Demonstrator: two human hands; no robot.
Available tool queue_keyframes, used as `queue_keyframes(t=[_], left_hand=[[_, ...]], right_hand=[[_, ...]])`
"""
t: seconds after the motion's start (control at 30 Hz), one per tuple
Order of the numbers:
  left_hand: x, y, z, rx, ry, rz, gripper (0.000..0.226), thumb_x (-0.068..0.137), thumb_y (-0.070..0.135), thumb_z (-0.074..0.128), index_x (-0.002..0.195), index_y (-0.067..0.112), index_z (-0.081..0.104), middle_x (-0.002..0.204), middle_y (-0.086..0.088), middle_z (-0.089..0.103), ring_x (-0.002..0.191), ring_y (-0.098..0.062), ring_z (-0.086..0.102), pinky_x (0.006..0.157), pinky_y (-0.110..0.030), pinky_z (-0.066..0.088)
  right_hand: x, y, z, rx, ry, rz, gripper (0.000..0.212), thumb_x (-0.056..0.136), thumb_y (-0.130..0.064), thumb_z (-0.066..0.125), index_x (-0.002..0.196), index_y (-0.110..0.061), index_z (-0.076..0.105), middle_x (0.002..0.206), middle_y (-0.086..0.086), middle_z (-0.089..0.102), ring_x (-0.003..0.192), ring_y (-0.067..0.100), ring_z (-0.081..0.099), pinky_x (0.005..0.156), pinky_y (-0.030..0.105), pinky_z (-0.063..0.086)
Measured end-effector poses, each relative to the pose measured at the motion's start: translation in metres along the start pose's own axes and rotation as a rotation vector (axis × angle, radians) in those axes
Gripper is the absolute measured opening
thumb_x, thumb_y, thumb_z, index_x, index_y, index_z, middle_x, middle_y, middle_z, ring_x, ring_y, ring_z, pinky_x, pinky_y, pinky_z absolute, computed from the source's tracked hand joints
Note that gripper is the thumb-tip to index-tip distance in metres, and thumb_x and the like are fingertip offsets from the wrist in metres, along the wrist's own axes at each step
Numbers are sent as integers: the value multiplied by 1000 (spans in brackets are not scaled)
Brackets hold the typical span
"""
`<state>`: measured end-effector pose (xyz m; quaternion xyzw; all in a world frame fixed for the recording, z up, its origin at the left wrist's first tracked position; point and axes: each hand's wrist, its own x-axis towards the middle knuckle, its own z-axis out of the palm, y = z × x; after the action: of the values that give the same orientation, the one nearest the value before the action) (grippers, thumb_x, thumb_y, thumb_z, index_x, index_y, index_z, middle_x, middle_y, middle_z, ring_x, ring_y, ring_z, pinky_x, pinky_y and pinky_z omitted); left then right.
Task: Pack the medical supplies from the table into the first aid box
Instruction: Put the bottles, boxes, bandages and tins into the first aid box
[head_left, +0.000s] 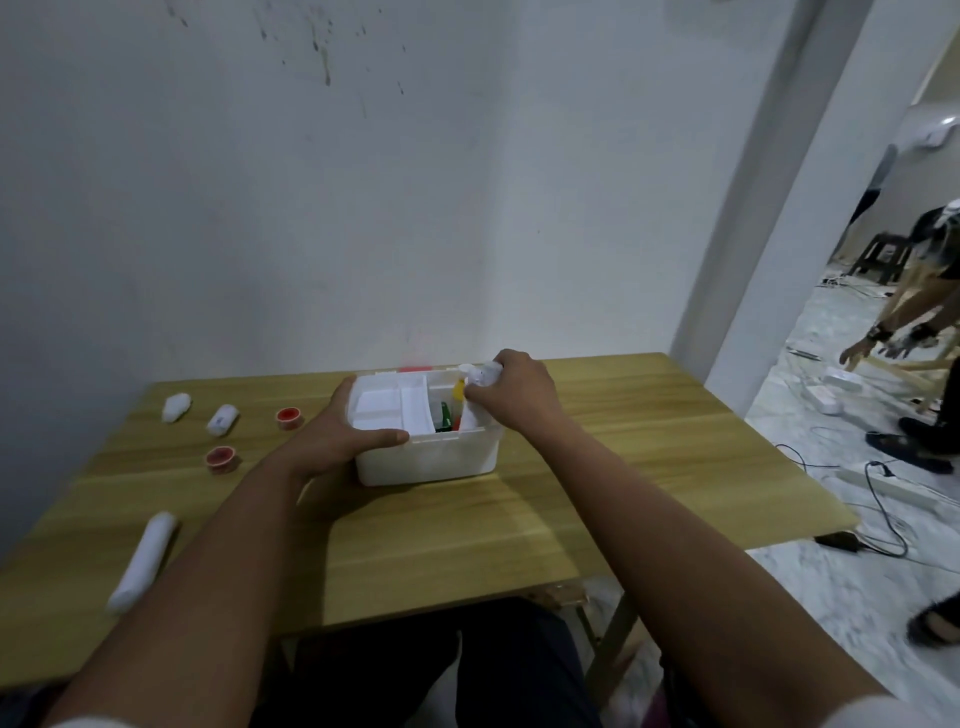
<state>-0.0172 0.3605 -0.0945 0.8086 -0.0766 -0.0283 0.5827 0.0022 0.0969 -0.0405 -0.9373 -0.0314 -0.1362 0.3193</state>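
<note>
Here the packing step is under way at the first aid box (426, 457), a white plastic box standing open near the middle of the wooden table (623, 447). The left hand (337, 436) steadies it, fingers wrapped round the box's left wall with the thumb lying along the near rim. The right hand (514, 400) is curled over the box's far right corner, closed on a white wrapped item (480, 374), seemingly a bandage pack, held just above the right compartment. Inside that compartment something green, red and yellow already stands; the left part of the box is covered by a white divided tray (389, 408).

Left of the box, several supplies are still out on the table: two red-centred tape rolls (224, 458), a small white bottle (222, 420), a white wrapped pack (175, 407) farther left, and a long white roll (143, 561) nearest the person.

Judging by this, the task is partly done. The next move seems to call for lowering the held item into the right compartment and letting go, then reaching left of the box for another supply.
</note>
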Motion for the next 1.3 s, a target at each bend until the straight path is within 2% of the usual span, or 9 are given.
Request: queue_keyframes(t=[0.23, 0.43, 0.63, 0.77, 0.87, 0.97, 1.03, 1.17, 1.3], left_hand=[[1, -1, -1, 3, -9, -11, 99, 66, 42, 95, 145, 42, 35, 130, 24, 51, 114, 0, 51, 77, -29, 53], [-2, 1, 0, -11, -10, -14, 94, 60, 47, 94, 133, 53, 36, 124, 31, 50, 110, 4, 51, 73, -24, 51], [0, 1, 0, 17, -8, -38, 94, 60, 49, 93, 130, 55, 32, 122, 33, 46, 107, 3, 50, 70, -21, 50], [-1, 4, -1, 45, -26, -35, 100, 66, 45, 93, 145, 42, 31, 127, 28, 48, 113, -1, 50, 74, -24, 52], [-5, 11, -4, 98, -32, -37, 110, 65, 50, 94, 153, 33, 31, 134, 23, 50, 127, -13, 51, 81, -25, 55], [-14, 10, -16, 41, 72, -122, 124, 64, 67, 87, 163, 40, 17, 136, 11, 51, 118, -17, 59, 83, -33, 58], [-20, 4, -31, 23, 263, -141, 109, 68, 76, 77, 160, 40, 30, 130, 4, 59, 103, -13, 67, 75, -34, 60], [-39, -15, -74, 621, 635, -226, 51, 88, 50, 67, 133, 26, 63, 129, -3, 64, 108, -24, 66, 85, -38, 52], [-60, -35, -97, 1065, 488, -444, 56, 89, 35, 57, 145, 37, 52, 165, -4, 26, 116, -27, 62, 85, -40, 52]], right_hand=[[-3, 5, -1, -87, 79, -115, 38, 80, -43, 75, 103, -16, 62, 94, 2, 69, 84, 24, 63, 64, 32, 45], [-3, -2, -1, -221, -189, -90, 39, 67, -48, 84, 90, -25, 64, 88, -8, 62, 89, 19, 65, 71, 34, 54], [14, 1, -14, -90, -131, -55, 51, 64, -65, 84, 89, -26, 63, 82, -16, 57, 79, 9, 59, 57, 27, 42], [21, 18, -15, 125, -176, -31, 95, 58, -83, 76, 132, -27, 60, 124, -1, 64, 108, 15, 61, 81, 32, 51], [20, 29, -7, 114, -418, -42, 137, 48, -77, 86, 161, -26, 28, 163, 1, 36, 143, 24, 42, 112, 39, 41], [19, 41, 7, 146, -510, -46, 151, 39, -74, 92, 162, -25, 21, 160, -5, 40, 130, 11, 47, 100, 16, 40], [20, 45, 12, 203, -509, -45, 156, 34, -75, 93, 163, -25, 20, 154, -8, 45, 123, 5, 46, 96, 20, 38], [23, 48, 15, 250, -525, -8, 163, 31, -71, 96, 164, -26, 14, 149, -8, 46, 123, 12, 48, 99, 34, 46], [23, 48, 16, 243, -517, 2, 160, 31, -72, 96, 163, -30, 15, 139, -13, 47, 123, 16, 51, 92, 37, 51]])
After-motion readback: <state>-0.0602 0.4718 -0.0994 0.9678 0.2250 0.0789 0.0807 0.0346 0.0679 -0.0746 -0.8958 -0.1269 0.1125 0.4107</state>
